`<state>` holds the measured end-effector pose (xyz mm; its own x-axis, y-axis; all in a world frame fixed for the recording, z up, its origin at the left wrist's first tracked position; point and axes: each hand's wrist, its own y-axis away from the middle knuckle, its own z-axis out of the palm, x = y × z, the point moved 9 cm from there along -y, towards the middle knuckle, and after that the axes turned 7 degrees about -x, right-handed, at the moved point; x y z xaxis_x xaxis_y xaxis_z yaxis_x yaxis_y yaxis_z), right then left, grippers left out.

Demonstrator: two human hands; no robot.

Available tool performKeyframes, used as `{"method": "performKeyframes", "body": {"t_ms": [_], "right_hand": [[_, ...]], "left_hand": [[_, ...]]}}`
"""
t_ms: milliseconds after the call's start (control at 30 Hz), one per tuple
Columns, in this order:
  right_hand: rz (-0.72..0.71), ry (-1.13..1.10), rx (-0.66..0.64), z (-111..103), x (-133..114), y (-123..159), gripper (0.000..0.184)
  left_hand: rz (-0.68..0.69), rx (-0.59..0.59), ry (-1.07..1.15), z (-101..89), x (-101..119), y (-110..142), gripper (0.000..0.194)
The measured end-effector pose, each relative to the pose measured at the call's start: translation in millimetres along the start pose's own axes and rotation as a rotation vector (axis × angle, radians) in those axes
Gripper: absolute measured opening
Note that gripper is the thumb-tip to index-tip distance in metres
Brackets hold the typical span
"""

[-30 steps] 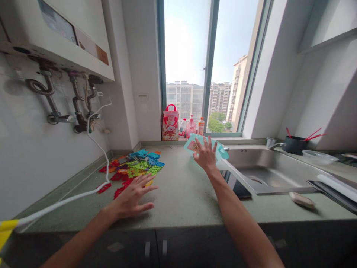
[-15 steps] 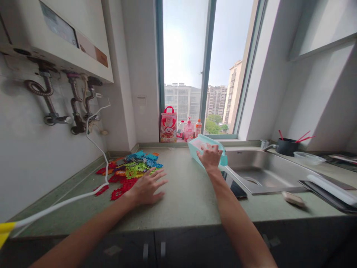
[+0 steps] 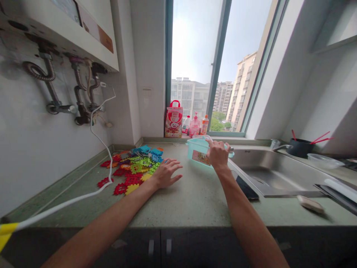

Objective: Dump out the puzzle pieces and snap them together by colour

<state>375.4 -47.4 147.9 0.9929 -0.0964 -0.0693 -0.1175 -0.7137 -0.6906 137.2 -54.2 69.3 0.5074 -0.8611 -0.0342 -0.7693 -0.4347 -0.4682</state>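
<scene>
My left hand (image 3: 167,173) is open, palm down with fingers spread, low over the counter at the right edge of a pile of plastic interlocking building pieces (image 3: 135,178). The pieces are red, yellow, green, blue and orange, and lie loose in a heap. My right hand (image 3: 219,153) is closed on the right part of a light teal, see-through plastic storage box (image 3: 192,149). That box stands upright on the counter, with a picture label (image 3: 201,158) on its near side. My fingers hide its right end.
A phone (image 3: 247,188) lies between the box and the steel sink (image 3: 267,191). A white cable (image 3: 96,193) runs across the counter's left side. Bottles (image 3: 194,126) and a red-handled bag (image 3: 173,123) stand by the window. A pale bar (image 3: 311,204) lies front right.
The teal box has gone from tilted to upright, my right hand shifting from over it to its right part. My left hand has moved right, away from the pile. The view has shifted slightly.
</scene>
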Motion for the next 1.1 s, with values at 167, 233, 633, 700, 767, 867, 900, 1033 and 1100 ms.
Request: {"method": "performKeyframes", "body": {"t_ms": [167, 233, 633, 700, 767, 867, 900, 1033, 1100], "right_hand": [[0.078, -0.004, -0.173, 22.4, 20.6, -0.6, 0.038], [0.125, 0.015, -0.234, 30.7, 31.9, -0.9, 0.036], [0.147, 0.104, -0.296, 61.2, 55.7, -0.3, 0.037], [0.174, 0.071, -0.273, 59.6, 57.3, 1.3, 0.037], [0.167, 0.016, -0.225, 51.9, 53.2, 0.7, 0.04], [0.027, -0.088, -0.057, 23.3, 27.5, -2.4, 0.065], [-0.052, -0.122, -0.001, 12.4, 13.3, -2.0, 0.074], [-0.421, -0.269, -0.002, 0.3, -62.1, 14.5, 0.08], [-0.557, -0.382, -0.086, 15.3, -98.8, 29.6, 0.078]], "left_hand": [[-0.021, -0.078, 0.025, 14.9, -7.2, -4.1, 0.042], [-0.058, -0.15, 0.034, 26.6, -19.8, -4.5, 0.044], [-0.242, -0.232, -0.007, 32.4, -104.5, 17.0, 0.038], [-0.2, -0.218, 0.024, 30.0, -108.5, 17.0, 0.035], [-0.185, -0.196, 0.04, 27.0, -112.7, 17.6, 0.034], [-0.165, -0.169, 0.014, 23.5, -112.5, 18.2, 0.036], [-0.152, -0.166, -0.009, 23.0, -109.9, 18.0, 0.036], [-0.106, -0.208, -0.11, 22.7, -93.7, 15.0, 0.034], [-0.107, -0.237, -0.15, 18.6, -86.9, 13.4, 0.034]]}}
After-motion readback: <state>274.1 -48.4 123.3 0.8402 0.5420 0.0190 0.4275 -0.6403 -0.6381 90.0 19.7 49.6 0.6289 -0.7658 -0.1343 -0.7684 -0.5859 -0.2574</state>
